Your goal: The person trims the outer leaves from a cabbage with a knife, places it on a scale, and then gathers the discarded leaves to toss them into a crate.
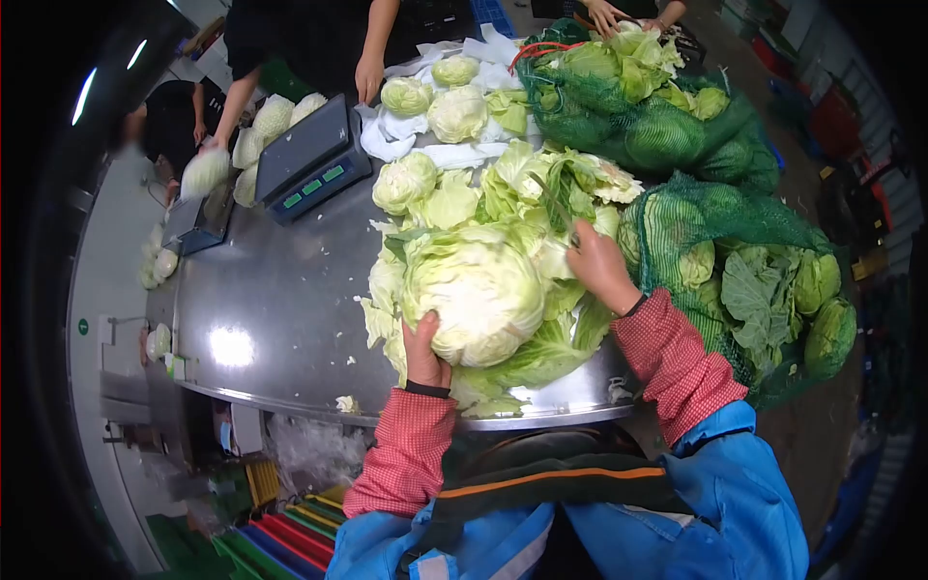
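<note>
My left hand (423, 356) grips the lower left side of a large pale cabbage (474, 290), thumb on its whitish face. The cabbage is tilted toward me over a heap of loose cabbage leaves (449, 200) on the metal table. Just right of it, my right hand (601, 263) is closed in a fist. A dark, narrow shape by its fingers blends into the leaves, so what it holds cannot be made out. A smaller cabbage (404, 184) lies behind the large one.
Green mesh sacks of cabbages (667, 135) stand along the right. A digital scale (314, 159) sits back left. Behind the heap, several trimmed cabbages (457, 114) rest on white cloth. Across the table a co-worker's hand (369, 75) is near the scale; another person's hands (607, 14) touch a sack.
</note>
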`<state>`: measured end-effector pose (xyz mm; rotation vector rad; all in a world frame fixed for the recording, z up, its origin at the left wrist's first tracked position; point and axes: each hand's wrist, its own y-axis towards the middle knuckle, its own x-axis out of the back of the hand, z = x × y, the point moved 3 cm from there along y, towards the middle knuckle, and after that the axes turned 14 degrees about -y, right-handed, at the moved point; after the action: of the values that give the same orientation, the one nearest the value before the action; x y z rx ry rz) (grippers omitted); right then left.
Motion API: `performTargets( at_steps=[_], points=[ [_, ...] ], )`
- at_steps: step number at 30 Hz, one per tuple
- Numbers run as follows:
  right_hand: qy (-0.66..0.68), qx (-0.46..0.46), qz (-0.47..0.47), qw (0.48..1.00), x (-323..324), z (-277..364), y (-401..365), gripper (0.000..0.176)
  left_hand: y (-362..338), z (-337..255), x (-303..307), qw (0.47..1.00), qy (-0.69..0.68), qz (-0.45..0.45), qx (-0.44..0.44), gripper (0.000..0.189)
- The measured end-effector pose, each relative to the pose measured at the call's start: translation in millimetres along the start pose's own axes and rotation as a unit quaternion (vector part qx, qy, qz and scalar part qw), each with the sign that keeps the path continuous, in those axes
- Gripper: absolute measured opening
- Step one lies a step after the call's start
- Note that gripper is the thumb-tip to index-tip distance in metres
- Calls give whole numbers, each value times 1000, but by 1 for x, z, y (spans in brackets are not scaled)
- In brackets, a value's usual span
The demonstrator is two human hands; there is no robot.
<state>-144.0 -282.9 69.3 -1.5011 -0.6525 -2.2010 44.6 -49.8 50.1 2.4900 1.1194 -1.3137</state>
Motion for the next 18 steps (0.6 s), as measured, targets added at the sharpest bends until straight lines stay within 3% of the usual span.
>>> performTargets(
  at_steps=[2,5,6,7,9,12,15,17,18],
  points=[
    [-20,-27,6,999,-11,-22,-9,30,2,-3,-8,996,-93,-8,13,65],
    [152,-46,32,987,42,25,-30,53,-4,-9,-29,992,-127,-16,0,63],
    [310,7,21,950,10,25,-30,76,-3,-8,-35,992,-121,-14,-8,64],
    [470,-70,290,831,48,51,-36,80,-4,-8,-43,993,-115,-9,-16,65],
    [542,-72,222,808,37,60,-41,80,-14,-15,-57,996,-44,81,-21,74],
    [643,-57,255,720,42,41,-30,76,-13,-55,-59,975,73,210,9,82],
    [575,-30,264,773,41,48,-26,68,7,-62,-72,986,92,138,12,86],
    [412,-6,234,881,37,47,-26,73,18,-51,-50,971,169,158,57,87],
    [320,27,189,928,30,47,-30,75,12,-48,-50,965,229,120,27,92]
  ],
)
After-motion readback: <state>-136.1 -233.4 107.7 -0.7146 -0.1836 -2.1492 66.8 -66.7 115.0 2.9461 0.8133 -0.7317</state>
